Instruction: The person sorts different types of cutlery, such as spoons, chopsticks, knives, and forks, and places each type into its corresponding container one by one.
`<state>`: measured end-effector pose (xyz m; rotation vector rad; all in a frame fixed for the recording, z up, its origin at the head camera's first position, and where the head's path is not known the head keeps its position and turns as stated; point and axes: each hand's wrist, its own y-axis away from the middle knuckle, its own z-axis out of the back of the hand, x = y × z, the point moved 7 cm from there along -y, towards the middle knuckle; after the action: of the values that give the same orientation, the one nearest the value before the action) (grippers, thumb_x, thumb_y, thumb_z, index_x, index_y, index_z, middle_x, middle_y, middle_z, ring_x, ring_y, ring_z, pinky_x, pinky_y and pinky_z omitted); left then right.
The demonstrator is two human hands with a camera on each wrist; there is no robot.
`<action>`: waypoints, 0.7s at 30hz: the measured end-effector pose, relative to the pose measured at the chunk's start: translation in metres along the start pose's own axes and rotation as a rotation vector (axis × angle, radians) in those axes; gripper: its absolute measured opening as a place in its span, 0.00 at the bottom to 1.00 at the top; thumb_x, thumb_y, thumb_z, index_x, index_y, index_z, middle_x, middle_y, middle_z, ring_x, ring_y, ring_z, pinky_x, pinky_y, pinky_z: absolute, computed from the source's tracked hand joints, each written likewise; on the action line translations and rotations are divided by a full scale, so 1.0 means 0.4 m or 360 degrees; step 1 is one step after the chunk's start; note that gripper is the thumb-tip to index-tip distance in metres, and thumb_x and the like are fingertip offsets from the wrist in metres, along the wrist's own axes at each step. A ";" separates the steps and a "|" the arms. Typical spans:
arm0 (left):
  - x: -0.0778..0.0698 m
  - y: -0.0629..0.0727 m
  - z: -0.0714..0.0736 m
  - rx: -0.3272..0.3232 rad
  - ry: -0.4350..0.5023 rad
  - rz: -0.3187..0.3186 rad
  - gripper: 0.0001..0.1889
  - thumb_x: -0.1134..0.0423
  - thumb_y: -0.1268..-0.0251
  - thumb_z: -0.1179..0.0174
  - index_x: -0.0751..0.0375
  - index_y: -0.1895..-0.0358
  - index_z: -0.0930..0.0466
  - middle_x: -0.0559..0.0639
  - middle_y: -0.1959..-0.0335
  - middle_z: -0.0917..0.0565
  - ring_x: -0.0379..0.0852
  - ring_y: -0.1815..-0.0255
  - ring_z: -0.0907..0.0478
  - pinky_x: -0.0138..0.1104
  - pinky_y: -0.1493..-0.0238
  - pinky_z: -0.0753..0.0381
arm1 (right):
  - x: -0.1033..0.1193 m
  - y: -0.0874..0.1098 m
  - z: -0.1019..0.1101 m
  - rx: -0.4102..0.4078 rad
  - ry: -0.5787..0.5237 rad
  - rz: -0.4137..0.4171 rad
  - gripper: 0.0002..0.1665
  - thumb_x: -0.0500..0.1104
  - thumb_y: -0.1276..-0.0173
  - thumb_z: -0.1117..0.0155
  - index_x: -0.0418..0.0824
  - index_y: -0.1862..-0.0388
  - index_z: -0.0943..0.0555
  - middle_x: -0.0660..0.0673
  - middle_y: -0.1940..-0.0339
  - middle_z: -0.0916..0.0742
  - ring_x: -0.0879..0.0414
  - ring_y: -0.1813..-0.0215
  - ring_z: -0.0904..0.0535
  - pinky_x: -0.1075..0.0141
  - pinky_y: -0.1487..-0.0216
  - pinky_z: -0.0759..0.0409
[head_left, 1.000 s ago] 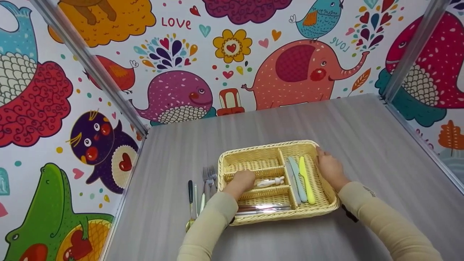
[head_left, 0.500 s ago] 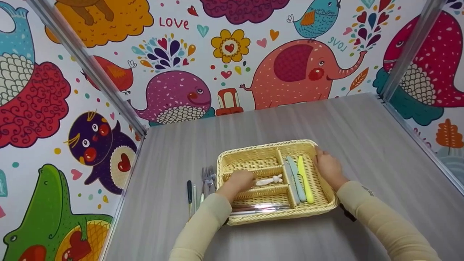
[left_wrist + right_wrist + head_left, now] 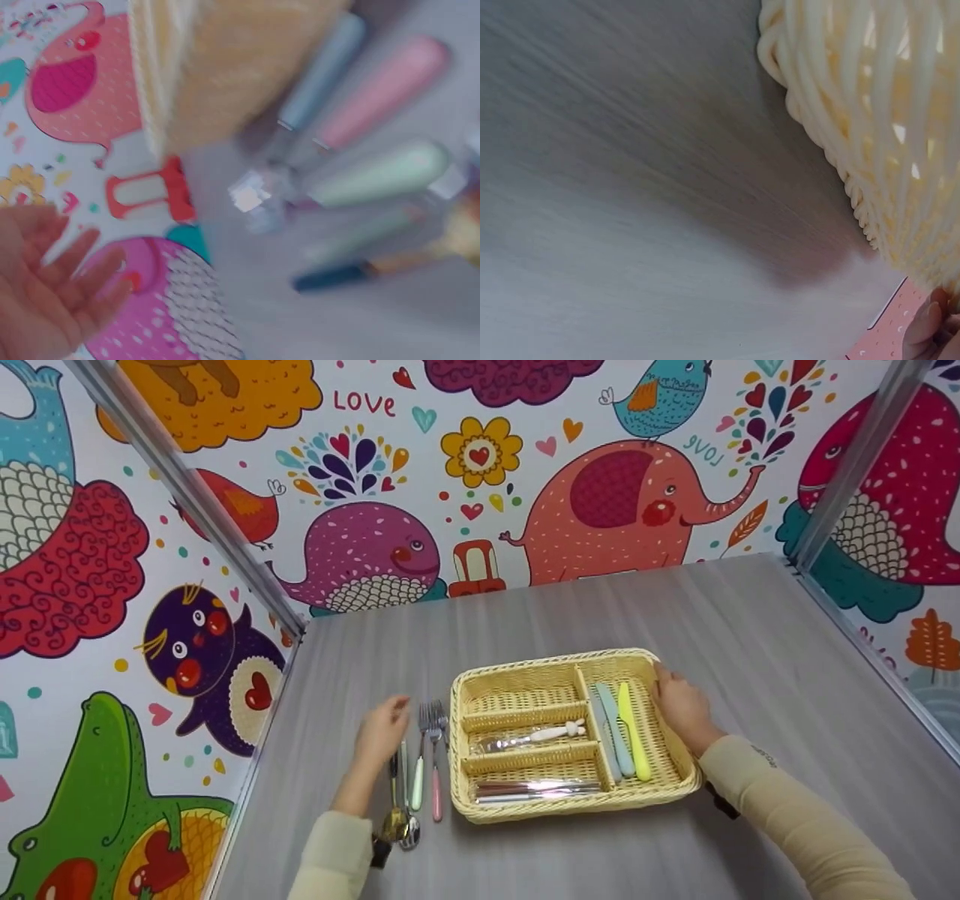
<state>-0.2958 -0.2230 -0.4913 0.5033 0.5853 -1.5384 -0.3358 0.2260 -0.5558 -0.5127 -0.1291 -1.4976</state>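
My left hand [image 3: 382,735], fingers loose and holding nothing, hovers over the handle ends of the spoons left of the basket; the left wrist view shows its fingers [image 3: 97,289] spread. Below it lie a gold spoon [image 3: 394,821] with a dark blue handle and a silver spoon [image 3: 409,834]. Beside these are forks with a pale green handle [image 3: 418,787], a pink handle [image 3: 436,795] and a blue handle [image 3: 326,71]. My right hand [image 3: 684,709] grips the right rim of the wicker cutlery basket [image 3: 555,808], its fingertips [image 3: 926,326] at the weave.
A white utensil with a rabbit-shaped end [image 3: 559,731] lies in the basket's middle compartment. Chopsticks [image 3: 536,790] fill the front one. Blue, grey and yellow knives [image 3: 634,731] lie in the right one. Patterned walls [image 3: 480,525] border the grey table [image 3: 600,615].
My left hand has left the basket's middle compartment and moved left over the loose spoons, uncovering the rest of the white utensil. My right hand stays on the rim.
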 end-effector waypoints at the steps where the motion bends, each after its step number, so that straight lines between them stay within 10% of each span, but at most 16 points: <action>1: 0.041 0.015 0.004 -0.0008 -0.0084 0.0096 0.16 0.66 0.36 0.49 0.69 0.47 0.25 0.64 0.50 0.21 0.59 0.51 0.23 0.48 0.52 0.23 | -0.001 0.001 0.001 -0.0007 0.0001 0.0002 0.23 0.38 0.34 0.49 0.33 0.40 0.32 0.30 0.72 0.23 0.41 0.83 0.29 0.48 0.85 0.31; 8: 0.226 0.124 -0.040 0.0220 -0.0326 0.0477 0.15 0.64 0.46 0.45 0.75 0.61 0.24 0.66 0.63 0.20 0.58 0.63 0.23 0.46 0.62 0.22 | 0.006 0.000 0.008 -0.0077 -0.0018 0.0031 0.22 0.36 0.35 0.48 0.29 0.43 0.29 0.31 0.78 0.22 0.45 0.86 0.31 0.51 0.87 0.32; 21: 0.243 0.169 -0.090 0.0318 -0.0237 0.0594 0.09 0.70 0.51 0.45 0.62 0.84 0.32 0.47 0.89 0.32 0.40 0.88 0.34 0.27 0.86 0.36 | 0.004 -0.002 0.005 -0.0055 -0.0022 0.0013 0.22 0.37 0.34 0.49 0.31 0.42 0.30 0.29 0.74 0.21 0.42 0.83 0.29 0.48 0.84 0.31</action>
<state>-0.2345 -0.2759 -0.5849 0.6071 0.2070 -1.2679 -0.3361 0.2254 -0.5532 -0.5505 -0.1121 -1.4909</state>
